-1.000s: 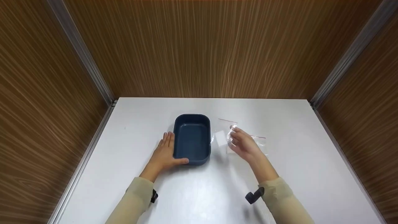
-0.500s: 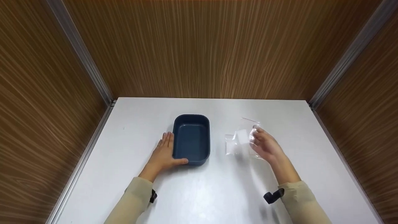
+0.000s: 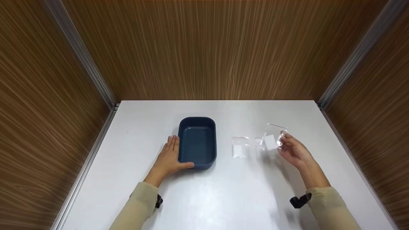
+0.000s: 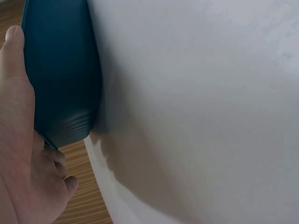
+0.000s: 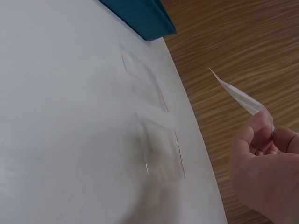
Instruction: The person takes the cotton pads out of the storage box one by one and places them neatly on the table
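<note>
A dark blue rectangular box (image 3: 197, 145) without a lid stands on the white table, nothing visible inside. My left hand (image 3: 167, 159) rests against its left side with straight fingers, the thumb lying at the near rim. In the left wrist view the thumb lies along the box wall (image 4: 63, 70). To the right, my right hand (image 3: 295, 151) pinches a clear zip-lock bag (image 3: 271, 142) by its edge, holding it above the table. A white square shows in this bag. Below and left of it lies a second zip-lock bag (image 3: 258, 148), partly covered; farther left lies a third bag (image 3: 238, 150).
The white table (image 3: 204, 198) has brown wood-grain panels on its left, right and back (image 3: 204, 51). Metal rails (image 3: 86, 54) run along the panel corners. A black wrist device (image 3: 300, 201) sits on the right sleeve.
My right hand has moved to the right with the pinched zip-lock bag, uncovering the bags on the table. The left hand and the box have stayed in place.
</note>
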The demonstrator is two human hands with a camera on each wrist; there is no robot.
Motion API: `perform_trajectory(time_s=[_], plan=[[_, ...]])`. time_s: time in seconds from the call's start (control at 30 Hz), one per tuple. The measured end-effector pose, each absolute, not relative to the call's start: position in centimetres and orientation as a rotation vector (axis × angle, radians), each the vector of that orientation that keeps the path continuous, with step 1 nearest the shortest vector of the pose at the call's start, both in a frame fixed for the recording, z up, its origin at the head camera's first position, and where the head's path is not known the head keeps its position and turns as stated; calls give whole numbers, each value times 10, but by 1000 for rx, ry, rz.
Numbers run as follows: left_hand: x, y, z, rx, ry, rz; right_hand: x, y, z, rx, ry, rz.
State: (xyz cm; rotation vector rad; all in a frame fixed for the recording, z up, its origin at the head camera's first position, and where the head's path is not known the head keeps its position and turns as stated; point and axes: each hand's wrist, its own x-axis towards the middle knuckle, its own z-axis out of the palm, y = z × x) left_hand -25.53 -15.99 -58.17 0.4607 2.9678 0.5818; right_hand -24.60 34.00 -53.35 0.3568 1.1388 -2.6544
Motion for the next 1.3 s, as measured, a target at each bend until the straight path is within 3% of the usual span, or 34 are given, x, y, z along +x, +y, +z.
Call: perform_trajectory(time_s=[0.53, 1.3], plan=[[-257, -162, -583, 466, 2980, 590, -246, 403, -550, 469, 1381, -2434], [-251, -162, -579, 470, 2973, 589, -255, 428, -559, 486, 1778, -2107]])
